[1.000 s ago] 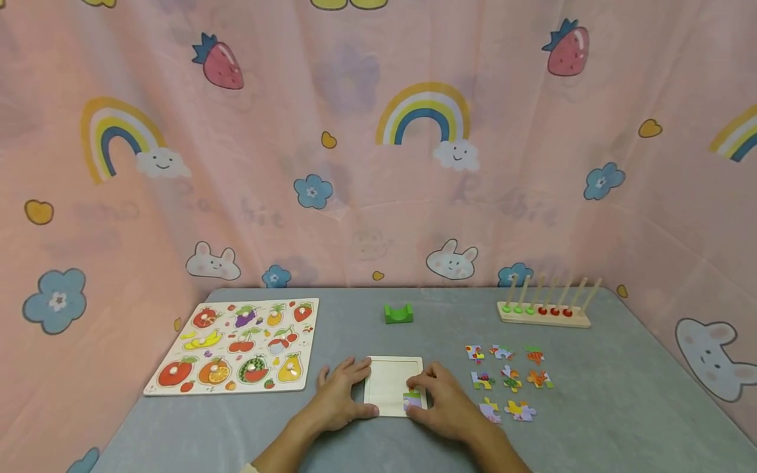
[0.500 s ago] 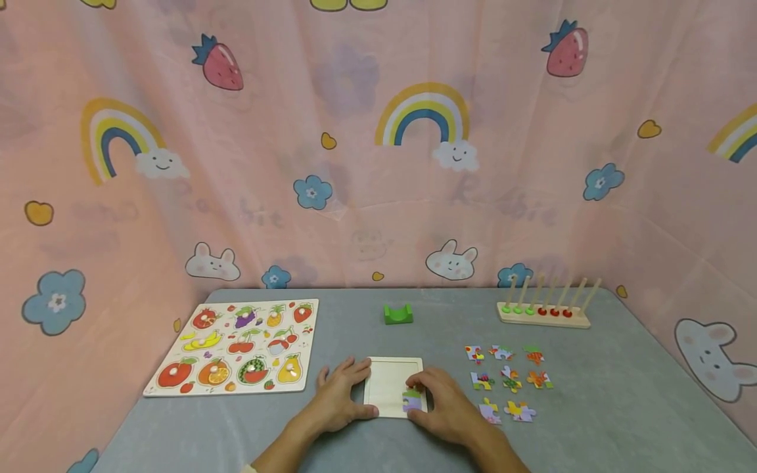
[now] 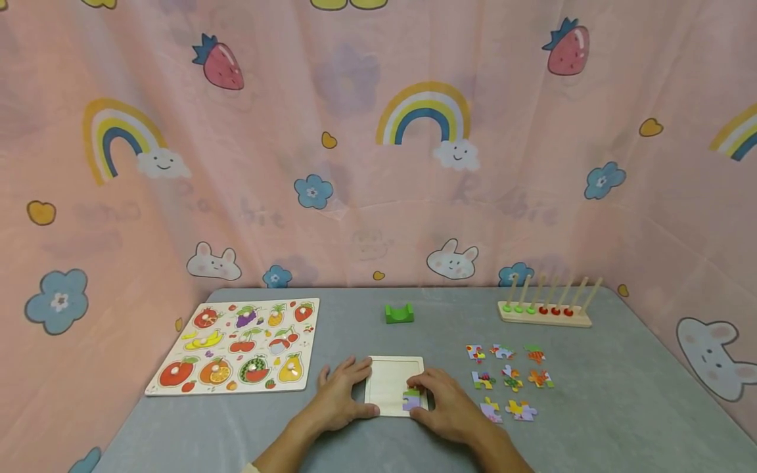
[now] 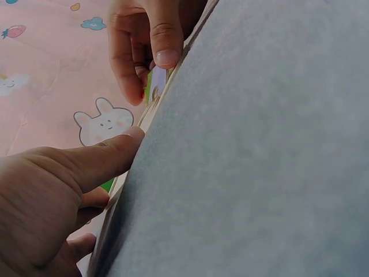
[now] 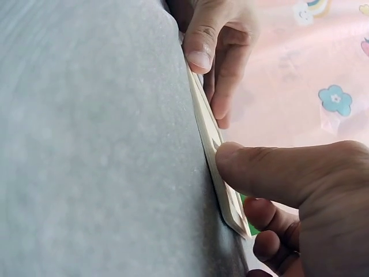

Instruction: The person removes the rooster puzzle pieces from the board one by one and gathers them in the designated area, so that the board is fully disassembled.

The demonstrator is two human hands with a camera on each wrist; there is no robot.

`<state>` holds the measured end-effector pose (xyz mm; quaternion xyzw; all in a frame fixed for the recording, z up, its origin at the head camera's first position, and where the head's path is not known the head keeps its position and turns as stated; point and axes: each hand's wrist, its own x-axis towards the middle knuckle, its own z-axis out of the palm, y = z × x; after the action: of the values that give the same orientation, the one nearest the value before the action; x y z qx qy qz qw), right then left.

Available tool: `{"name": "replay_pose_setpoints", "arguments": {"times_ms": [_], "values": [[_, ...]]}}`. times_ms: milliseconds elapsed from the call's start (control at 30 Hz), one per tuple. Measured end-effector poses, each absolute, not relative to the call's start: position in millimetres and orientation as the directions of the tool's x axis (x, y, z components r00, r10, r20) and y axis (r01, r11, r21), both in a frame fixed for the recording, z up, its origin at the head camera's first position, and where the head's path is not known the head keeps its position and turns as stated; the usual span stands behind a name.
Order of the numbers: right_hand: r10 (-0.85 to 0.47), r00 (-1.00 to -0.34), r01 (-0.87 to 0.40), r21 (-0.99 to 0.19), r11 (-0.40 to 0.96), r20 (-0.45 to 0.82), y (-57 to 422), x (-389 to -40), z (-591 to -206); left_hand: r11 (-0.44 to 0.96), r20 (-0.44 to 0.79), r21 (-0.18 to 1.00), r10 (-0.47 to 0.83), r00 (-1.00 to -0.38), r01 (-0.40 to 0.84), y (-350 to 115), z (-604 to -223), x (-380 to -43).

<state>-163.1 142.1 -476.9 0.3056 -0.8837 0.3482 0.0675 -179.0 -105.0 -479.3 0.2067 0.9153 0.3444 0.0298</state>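
A shallow square wooden puzzle tray (image 3: 384,387) lies near the table's front. My left hand (image 3: 341,395) rests along its left side, thumb at the near corner and fingers extended at the far corner. In the tray's near right corner lies a green and purple jigsaw piece (image 3: 411,401). My right hand (image 3: 445,403) pinches it, thumb at its near edge and curled index finger at its far edge. The left wrist view shows a sliver of the tray rim (image 4: 151,111) between both hands. In the right wrist view my right thumb (image 5: 253,167) lies over the tray edge (image 5: 204,124).
Several loose jigsaw pieces (image 3: 511,380) lie in rows to the right. A fruit peg puzzle board (image 3: 233,348) is at the left. At the back stand a green curved block (image 3: 399,315) and a wooden peg rack (image 3: 547,318) with green and red beads. A patterned curtain (image 3: 378,217) hangs behind.
Both hands stay at the tray. The right fingers and the jigsaw piece shift only very slightly in the corner; everything else looks the same.
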Motion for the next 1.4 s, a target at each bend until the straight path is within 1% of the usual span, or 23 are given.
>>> {"name": "replay_pose_setpoints", "arguments": {"times_ms": [300, 533, 867, 1067, 1200, 1400], "values": [[-0.489, -0.795, -0.597, -0.6, 0.532, 0.359, 143, -161, -467, 0.68, 0.097, 0.635, 0.401, -0.911, 0.367, -106, -478, -178], [-0.486, -0.769, -0.632, -0.606, 0.484, 0.415, 147, -160, -459, 0.679, 0.1, 0.632, 0.406, -0.908, 0.374, -105, -478, -177], [-0.484, -0.77, -0.631, -0.603, 0.487, 0.415, 158, -156, -437, 0.68, 0.087, 0.639, 0.399, -0.913, 0.358, -105, -478, -177], [-0.484, -0.739, -0.672, -0.575, 0.467, 0.469, 166, -154, -427, 0.673, 0.081, 0.65, 0.401, -0.912, 0.354, -106, -476, -177], [-0.481, -0.738, -0.672, -0.583, 0.457, 0.474, 170, -153, -423, 0.672, 0.081, 0.65, 0.404, -0.911, 0.356, -106, -476, -177], [-0.477, -0.7, -0.713, -0.551, 0.433, 0.532, 178, -150, -419, 0.678, 0.104, 0.635, 0.401, -0.91, 0.371, -105, -478, -177]]}}
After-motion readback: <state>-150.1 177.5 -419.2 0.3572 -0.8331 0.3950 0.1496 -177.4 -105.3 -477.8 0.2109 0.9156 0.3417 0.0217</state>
